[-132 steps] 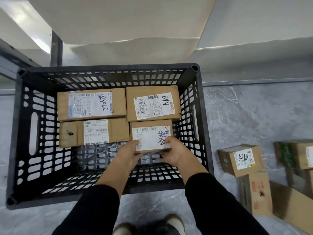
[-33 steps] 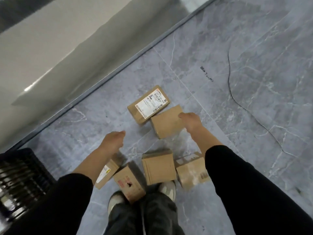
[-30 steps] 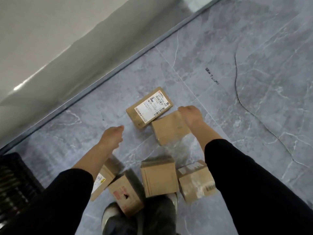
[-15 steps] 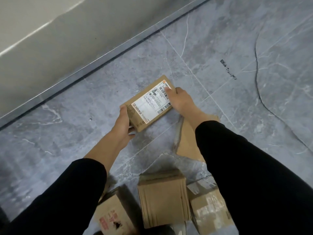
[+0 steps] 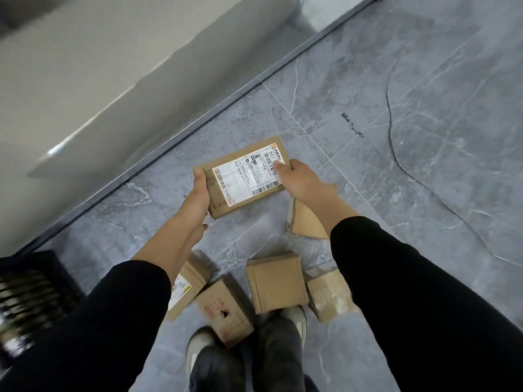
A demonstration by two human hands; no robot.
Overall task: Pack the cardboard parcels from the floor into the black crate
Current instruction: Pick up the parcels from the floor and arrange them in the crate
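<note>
Right now the left hand (image 5: 198, 193) and right hand (image 5: 300, 179) are gripping opposite ends of a labelled parcel (image 5: 243, 176), seemingly lifting it just off the floor (image 5: 424, 207) — the pick-up step. Next, I judge, it is needing a carry leftward into the black crate (image 5: 31, 290); other parcels (image 5: 276, 281) are lying near the feet (image 5: 203, 346).

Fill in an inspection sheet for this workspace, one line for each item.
Surface: grey marbled floor tiles.
Job's things: labelled parcel held off the floor; flat parcel under the right forearm; yellow-tagged parcel, red-printed parcel, plain parcel, taped parcel by the shoes; black crate lower left, partly seen.
Clutter: dark scribble on a tile.
Grippers: left hand and right hand grip the labelled parcel's ends.
Cables: thin dark curved line; cable or tile vein, cannot tell.
Surroundings: pale wall, grey metal strip at its foot.
</note>
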